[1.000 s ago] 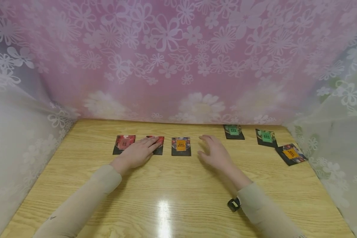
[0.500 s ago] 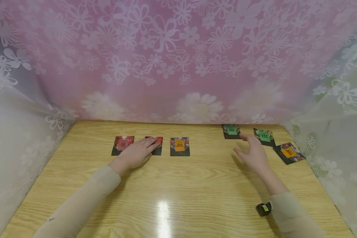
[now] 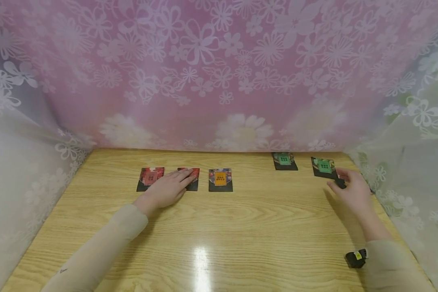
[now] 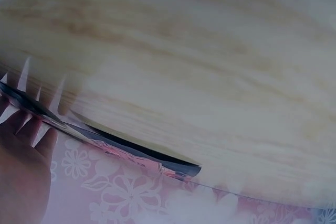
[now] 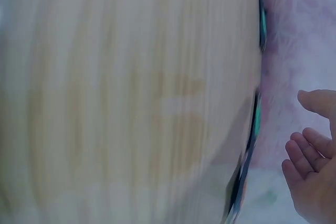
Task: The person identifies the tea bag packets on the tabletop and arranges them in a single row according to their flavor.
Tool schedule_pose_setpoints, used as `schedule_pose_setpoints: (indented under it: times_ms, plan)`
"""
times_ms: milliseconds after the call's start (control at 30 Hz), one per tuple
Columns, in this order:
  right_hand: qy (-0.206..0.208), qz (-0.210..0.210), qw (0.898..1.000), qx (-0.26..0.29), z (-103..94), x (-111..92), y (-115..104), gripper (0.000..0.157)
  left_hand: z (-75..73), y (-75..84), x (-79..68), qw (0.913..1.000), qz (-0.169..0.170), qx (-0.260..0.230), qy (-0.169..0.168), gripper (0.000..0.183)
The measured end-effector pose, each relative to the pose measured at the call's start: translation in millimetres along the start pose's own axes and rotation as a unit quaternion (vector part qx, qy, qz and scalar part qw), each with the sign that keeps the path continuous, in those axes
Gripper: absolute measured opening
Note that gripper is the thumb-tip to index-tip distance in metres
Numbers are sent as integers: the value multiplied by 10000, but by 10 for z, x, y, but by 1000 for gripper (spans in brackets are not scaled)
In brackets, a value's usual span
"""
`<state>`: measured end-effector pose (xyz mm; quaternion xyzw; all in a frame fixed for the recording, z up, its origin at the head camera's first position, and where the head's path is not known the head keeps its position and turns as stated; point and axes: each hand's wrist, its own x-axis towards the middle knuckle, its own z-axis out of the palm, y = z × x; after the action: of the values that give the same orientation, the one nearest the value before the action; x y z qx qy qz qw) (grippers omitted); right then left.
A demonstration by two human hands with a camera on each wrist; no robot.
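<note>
My left hand (image 3: 164, 188) lies with fingers extended across a small flat packet with a red and black front (image 3: 193, 186), hiding much of it. To its left is another red packet (image 3: 149, 175), overlapped a little by the hand. An orange-labelled packet (image 3: 220, 179) lies just right of the left fingertips. Over at the far right, my right hand (image 3: 355, 194) hovers over a second orange-labelled packet (image 3: 339, 183), which it mostly covers. In the right wrist view the thumb and fingers of that hand (image 5: 315, 166) are apart, with nothing between them.
Two green-labelled packets lie at the back right, one by the curtain (image 3: 284, 161) and one beside the right hand (image 3: 324, 167). A flowered pink curtain (image 3: 219, 81) hangs along the rear edge of the wooden table (image 3: 219, 219). Pale sheets flank both sides.
My right hand has travelled rightward from beside the middle orange packet, past the green packets, to the far-right packet. My left hand has stayed on the red packet.
</note>
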<state>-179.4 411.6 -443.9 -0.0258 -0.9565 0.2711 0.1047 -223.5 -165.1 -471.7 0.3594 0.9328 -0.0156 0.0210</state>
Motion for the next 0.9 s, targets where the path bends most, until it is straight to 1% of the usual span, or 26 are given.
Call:
schedule_pose_setpoints:
  times_ms: [133,200,400,467,600,733,900]
  plan:
    - [-86,222,9997,-7,-73,13,214,61,-23,16,-5,10000,11,-3,9,58]
    - [-49,235,9997,37,-95,12,307,59,-38,27,-10,10000,22,-22,28,58]
    - [-47,289,9991,-302,-139,15,498,52,-24,22,-9,10000,49,-25,78,58]
    - [-119,383,9981,-461,-153,14,530,53,-20,19,-10,10000,39,-13,61,58]
    - [-145,399,9968,-679,-163,19,586,54,-20,17,-12,10000,50,25,68,58]
    - [-240,370,9960,-782,-166,13,624,54,-25,19,-12,9999,70,2,78,58]
    - [-473,475,9942,-839,-173,-2,651,59,-28,18,-12,10000,66,-19,69,59]
